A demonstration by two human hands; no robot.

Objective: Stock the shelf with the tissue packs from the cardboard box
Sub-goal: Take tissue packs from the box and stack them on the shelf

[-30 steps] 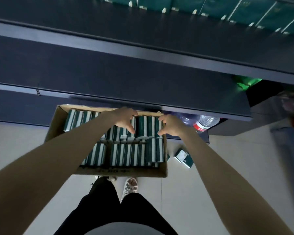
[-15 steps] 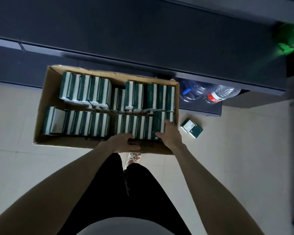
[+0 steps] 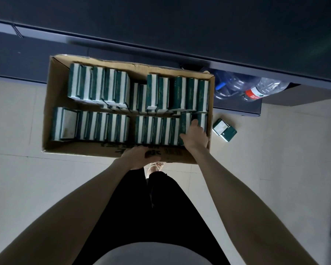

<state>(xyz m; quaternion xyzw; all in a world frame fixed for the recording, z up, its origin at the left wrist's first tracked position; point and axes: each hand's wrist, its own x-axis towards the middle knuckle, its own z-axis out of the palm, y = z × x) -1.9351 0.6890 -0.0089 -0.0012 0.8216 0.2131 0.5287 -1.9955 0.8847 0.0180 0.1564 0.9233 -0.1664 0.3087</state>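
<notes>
our right grip [image 3: 194, 134] clamped on end tissue packs [image 3: 184, 120], near-right corner of cardboard box [image 3: 84, 148]; left grip [image 3: 139, 156] on near wall, can't tell if closed. we risk dragging tight-packed neighbours out.
</notes>
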